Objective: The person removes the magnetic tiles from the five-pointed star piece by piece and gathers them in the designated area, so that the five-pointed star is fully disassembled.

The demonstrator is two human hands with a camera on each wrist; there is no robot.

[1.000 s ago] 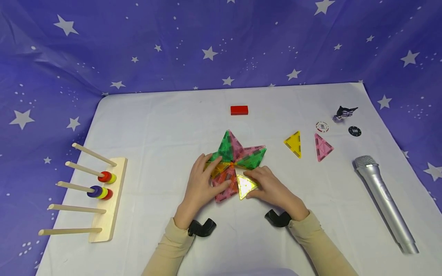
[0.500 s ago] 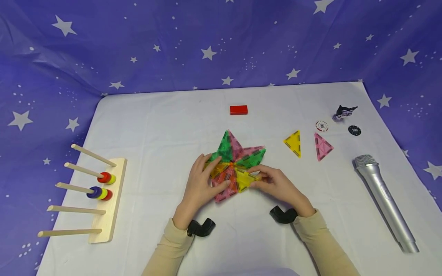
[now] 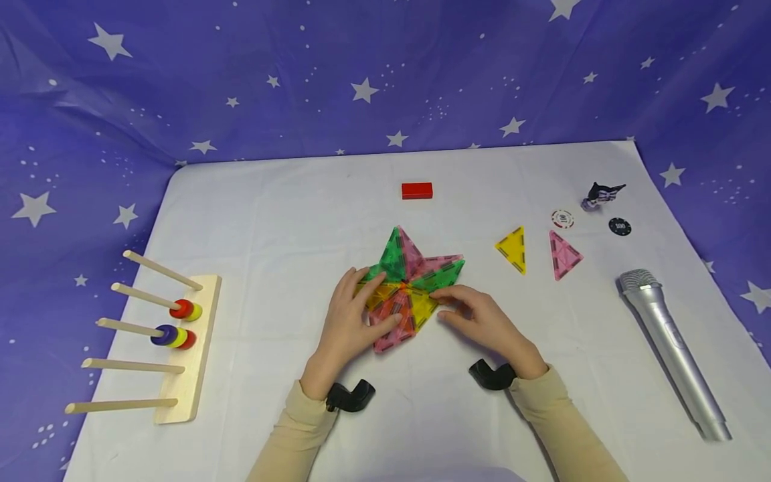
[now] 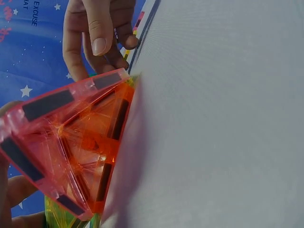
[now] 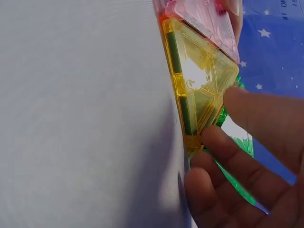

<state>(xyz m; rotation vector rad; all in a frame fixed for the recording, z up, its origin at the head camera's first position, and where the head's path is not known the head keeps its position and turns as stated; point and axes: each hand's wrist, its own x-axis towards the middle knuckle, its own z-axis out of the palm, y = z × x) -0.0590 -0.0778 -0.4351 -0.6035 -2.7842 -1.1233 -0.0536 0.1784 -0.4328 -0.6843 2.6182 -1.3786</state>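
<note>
In the head view a raised, star-shaped build of triangular magnetic tiles (image 3: 394,264) in green, pink, orange and yellow stands mid-table. My left hand (image 3: 349,321) holds its left side, thumb on the pink near tile (image 3: 391,341) and fingers over the yellow and green tiles. At the near right, a yellow triangular tile (image 5: 202,78) leans with its lower edge at the tablecloth, beside a pink tile (image 5: 209,23). My right hand (image 3: 482,325) touches that yellow tile with a fingertip. Its thumb stands apart from the tile, as the left wrist view shows.
Loose yellow (image 3: 513,250) and pink (image 3: 564,256) triangles lie to the right, near two poker chips (image 3: 563,219) and a small figurine (image 3: 601,195). A silver microphone (image 3: 671,348) lies at far right. A red block (image 3: 417,191) sits behind; a wooden peg rack (image 3: 195,361) stands left.
My right hand has brought the yellow triangle against the star's near right side. The tile has tipped up from lying outward, and the pinch on it has loosened. My left hand has stayed in place.
</note>
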